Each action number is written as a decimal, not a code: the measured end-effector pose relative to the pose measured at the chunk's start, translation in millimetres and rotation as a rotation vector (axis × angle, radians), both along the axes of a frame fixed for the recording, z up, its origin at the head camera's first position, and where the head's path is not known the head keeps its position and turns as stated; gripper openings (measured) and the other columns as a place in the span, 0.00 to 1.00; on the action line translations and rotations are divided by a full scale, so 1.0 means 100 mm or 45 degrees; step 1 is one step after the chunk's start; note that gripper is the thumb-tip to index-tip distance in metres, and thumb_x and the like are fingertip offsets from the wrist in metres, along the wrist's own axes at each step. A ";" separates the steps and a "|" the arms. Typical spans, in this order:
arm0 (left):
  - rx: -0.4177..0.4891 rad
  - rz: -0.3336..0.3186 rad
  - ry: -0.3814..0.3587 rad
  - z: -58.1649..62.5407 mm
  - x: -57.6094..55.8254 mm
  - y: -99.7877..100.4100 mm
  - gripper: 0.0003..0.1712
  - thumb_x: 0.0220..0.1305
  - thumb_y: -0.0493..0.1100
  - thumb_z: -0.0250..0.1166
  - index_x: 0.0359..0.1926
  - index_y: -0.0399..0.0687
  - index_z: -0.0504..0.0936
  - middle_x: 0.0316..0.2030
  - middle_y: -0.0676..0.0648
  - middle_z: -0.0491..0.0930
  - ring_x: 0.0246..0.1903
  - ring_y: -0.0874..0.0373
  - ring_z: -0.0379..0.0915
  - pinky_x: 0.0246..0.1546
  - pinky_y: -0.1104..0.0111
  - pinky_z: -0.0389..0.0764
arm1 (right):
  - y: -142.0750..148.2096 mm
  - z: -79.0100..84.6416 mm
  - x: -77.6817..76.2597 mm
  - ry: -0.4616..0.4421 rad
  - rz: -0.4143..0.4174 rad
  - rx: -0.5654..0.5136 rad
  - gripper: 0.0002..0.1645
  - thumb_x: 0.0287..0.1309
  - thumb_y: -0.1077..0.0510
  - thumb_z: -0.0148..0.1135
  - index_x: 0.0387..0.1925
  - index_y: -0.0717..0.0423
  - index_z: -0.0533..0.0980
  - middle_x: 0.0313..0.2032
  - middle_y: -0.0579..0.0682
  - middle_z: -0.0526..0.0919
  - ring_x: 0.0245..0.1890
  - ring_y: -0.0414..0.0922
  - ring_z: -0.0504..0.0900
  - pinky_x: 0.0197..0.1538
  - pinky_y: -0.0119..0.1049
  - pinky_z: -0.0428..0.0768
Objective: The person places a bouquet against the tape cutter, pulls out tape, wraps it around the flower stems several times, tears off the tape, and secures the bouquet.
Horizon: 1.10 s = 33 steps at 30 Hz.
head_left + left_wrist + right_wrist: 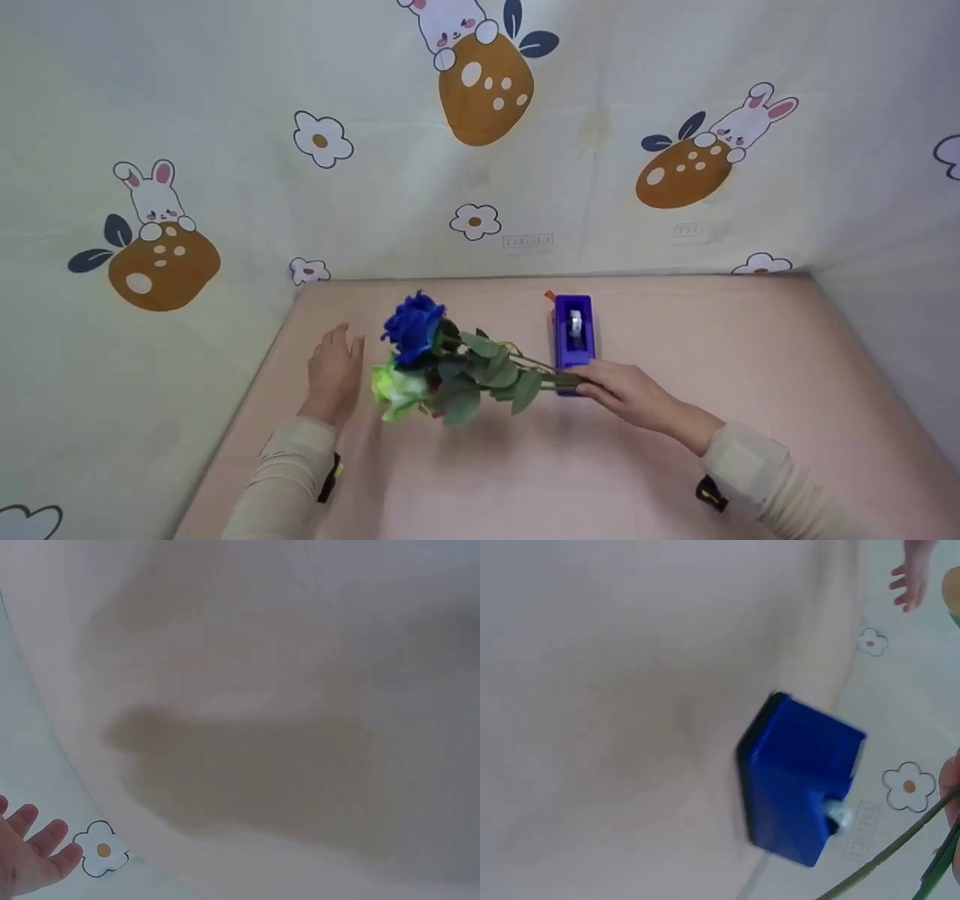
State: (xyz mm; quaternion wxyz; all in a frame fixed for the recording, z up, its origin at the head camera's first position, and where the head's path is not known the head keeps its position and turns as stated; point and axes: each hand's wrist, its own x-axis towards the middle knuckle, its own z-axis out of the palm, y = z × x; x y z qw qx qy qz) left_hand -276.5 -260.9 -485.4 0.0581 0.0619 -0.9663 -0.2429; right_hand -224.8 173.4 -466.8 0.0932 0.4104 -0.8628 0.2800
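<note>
My right hand (634, 396) pinches the thin stems of a small bunch of flowers above the table. A blue rose (414, 328) and a pale green-and-white rose (399, 387) point left, with leaves (491, 367) along the stems. My left hand (332, 377) is raised just left of the blooms, fingers loosely extended, holding nothing; its fingers (49, 836) show at the corner of the left wrist view. A blue tape dispenser (574, 330) with a roll of tape stands behind the stem ends. In the right wrist view, stems (889, 851) cross the lower right corner.
The pinkish table (480, 480) reaches back to a pale cloth wall (390, 187) printed with rabbits and flowers. Similar cloth hangs at the left and right sides. A small red piece (550, 295) sticks out by the dispenser's far left corner.
</note>
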 end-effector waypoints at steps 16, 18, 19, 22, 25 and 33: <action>0.037 0.016 0.032 0.07 -0.18 0.24 0.28 0.70 0.48 0.44 0.61 0.31 0.60 0.59 0.30 0.63 0.56 0.35 0.62 0.55 0.48 0.64 | 0.45 -0.66 -0.04 -0.115 0.019 0.289 0.11 0.61 0.53 0.54 0.38 0.56 0.77 0.34 0.44 0.82 0.34 0.39 0.80 0.37 0.35 0.78; 0.039 -0.002 0.047 0.09 -0.20 0.32 0.27 0.69 0.48 0.46 0.61 0.32 0.61 0.58 0.30 0.65 0.56 0.36 0.63 0.55 0.48 0.64 | 0.44 -0.69 -0.05 -0.047 -0.001 0.304 0.10 0.60 0.54 0.56 0.37 0.55 0.77 0.33 0.44 0.82 0.33 0.40 0.81 0.36 0.34 0.78; 0.042 -0.010 0.050 0.10 -0.21 0.35 0.27 0.69 0.48 0.46 0.61 0.32 0.61 0.58 0.31 0.65 0.56 0.36 0.63 0.55 0.49 0.64 | 0.44 -0.70 -0.04 -0.020 -0.016 0.308 0.09 0.59 0.54 0.57 0.36 0.55 0.77 0.32 0.44 0.81 0.32 0.40 0.80 0.35 0.34 0.78; 0.053 -0.032 0.041 0.13 -0.23 0.44 0.27 0.69 0.48 0.46 0.61 0.33 0.61 0.59 0.32 0.64 0.57 0.37 0.62 0.56 0.50 0.64 | 0.40 -0.69 -0.03 0.102 -0.057 0.336 0.07 0.56 0.55 0.60 0.34 0.54 0.77 0.28 0.43 0.79 0.27 0.39 0.79 0.30 0.32 0.77; 0.066 -0.038 0.035 0.16 -0.24 0.49 0.28 0.69 0.49 0.46 0.62 0.34 0.60 0.60 0.32 0.63 0.58 0.37 0.61 0.56 0.49 0.63 | 0.34 -0.67 -0.02 0.247 -0.078 0.393 0.07 0.53 0.55 0.62 0.31 0.55 0.76 0.24 0.44 0.76 0.22 0.39 0.76 0.25 0.32 0.75; 0.059 -0.069 0.042 0.19 -0.27 0.55 0.28 0.69 0.49 0.46 0.62 0.34 0.60 0.59 0.31 0.64 0.57 0.38 0.62 0.54 0.49 0.65 | 0.19 -0.62 0.03 0.388 -0.189 0.632 0.07 0.47 0.57 0.64 0.24 0.57 0.77 0.23 0.48 0.74 0.22 0.44 0.71 0.22 0.33 0.72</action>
